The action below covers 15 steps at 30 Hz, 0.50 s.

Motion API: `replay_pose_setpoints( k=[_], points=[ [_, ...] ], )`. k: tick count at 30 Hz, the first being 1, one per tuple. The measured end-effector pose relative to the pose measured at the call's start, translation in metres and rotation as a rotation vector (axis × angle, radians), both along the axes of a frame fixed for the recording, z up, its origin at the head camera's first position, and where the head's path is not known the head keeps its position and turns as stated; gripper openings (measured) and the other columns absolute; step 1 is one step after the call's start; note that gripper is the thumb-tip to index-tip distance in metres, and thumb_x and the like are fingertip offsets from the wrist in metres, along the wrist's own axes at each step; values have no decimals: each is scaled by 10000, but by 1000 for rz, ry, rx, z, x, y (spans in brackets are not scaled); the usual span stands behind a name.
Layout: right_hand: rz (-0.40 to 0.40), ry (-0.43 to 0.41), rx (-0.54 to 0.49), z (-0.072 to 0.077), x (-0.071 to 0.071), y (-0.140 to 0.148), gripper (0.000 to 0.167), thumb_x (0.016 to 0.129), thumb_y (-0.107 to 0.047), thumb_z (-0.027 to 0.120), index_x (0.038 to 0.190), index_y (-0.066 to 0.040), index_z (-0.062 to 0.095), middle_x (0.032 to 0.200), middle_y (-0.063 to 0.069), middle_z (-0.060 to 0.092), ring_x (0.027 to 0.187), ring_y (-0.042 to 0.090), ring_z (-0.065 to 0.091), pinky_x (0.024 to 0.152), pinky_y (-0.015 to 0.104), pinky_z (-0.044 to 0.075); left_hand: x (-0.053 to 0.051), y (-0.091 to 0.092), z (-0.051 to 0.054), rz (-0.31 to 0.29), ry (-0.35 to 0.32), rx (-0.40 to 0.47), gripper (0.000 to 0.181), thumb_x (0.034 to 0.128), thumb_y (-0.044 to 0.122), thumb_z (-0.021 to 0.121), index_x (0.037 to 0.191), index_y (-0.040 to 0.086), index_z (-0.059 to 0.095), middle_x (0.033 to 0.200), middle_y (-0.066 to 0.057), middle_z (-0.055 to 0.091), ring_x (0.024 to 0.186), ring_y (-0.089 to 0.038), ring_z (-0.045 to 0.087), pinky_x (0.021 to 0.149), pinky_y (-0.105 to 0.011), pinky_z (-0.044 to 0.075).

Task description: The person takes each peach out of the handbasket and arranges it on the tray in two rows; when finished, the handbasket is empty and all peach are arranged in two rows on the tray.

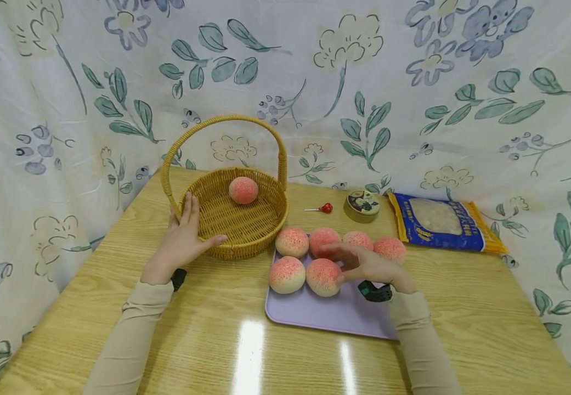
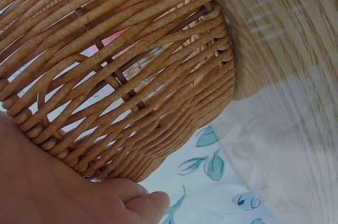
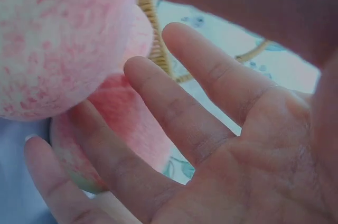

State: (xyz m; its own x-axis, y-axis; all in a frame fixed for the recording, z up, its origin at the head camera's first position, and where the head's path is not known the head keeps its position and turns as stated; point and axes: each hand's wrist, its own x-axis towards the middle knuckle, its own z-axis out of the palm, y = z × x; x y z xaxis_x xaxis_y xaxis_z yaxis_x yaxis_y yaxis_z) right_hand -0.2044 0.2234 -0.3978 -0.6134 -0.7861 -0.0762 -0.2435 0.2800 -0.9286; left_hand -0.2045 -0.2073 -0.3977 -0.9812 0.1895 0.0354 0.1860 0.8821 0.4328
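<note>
My left hand [image 1: 179, 241] rests on the left front rim of a round wicker basket [image 1: 238, 249], fingers straight and thumb spread along the rim. In the left wrist view, the palm meets the basket's weave [image 2: 121, 76]. Inside the basket, towards the back, lies one round pink-and-cream peach [image 1: 243, 190]. Several similar peaches sit in two rows on a lilac tray [image 1: 324, 318]. My right hand [image 1: 366, 266] is over the tray, fingers spread around the front-row peach [image 1: 323, 277]. In the right wrist view, the fingers [image 3: 174, 108] are nearly straight beside that peach [image 3: 58, 44].
Behind the tray are a small red-handled pointed tool [image 1: 326, 208] and a round tin [image 1: 361, 206]. A blue-and-yellow food packet [image 1: 445, 222] lies at the back right. The basket's tall handle [image 1: 236, 117] arches upward. A floral curtain [image 1: 285, 71] hangs behind the wooden table [image 1: 206, 340].
</note>
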Motion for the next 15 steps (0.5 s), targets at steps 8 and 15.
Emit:
replay_pose_setpoints(
  k=[8, 15],
  points=[
    [-70, 26, 28, 9, -1, 8, 670, 864, -61, 708, 1443, 14, 381, 1467, 245, 417, 1345, 449, 407, 1055, 577, 390, 1, 0, 1, 3, -6, 2, 1165, 878, 708, 481, 1489, 13, -228, 1559, -161, -291, 1352, -591, -187, 1125, -702, 36],
    [-62, -20, -25, 26, -14, 4, 635, 918, -31, 618, 1474, 36, 319, 1511, 291, 333, 1348, 481, 389, 1024, 366, 473, 1, 0, 2, 2, -10, -4, 1161, 882, 705, 475, 1488, 9, -229, 1560, -171, -286, 1351, -602, -167, 1129, -696, 33]
  ],
)
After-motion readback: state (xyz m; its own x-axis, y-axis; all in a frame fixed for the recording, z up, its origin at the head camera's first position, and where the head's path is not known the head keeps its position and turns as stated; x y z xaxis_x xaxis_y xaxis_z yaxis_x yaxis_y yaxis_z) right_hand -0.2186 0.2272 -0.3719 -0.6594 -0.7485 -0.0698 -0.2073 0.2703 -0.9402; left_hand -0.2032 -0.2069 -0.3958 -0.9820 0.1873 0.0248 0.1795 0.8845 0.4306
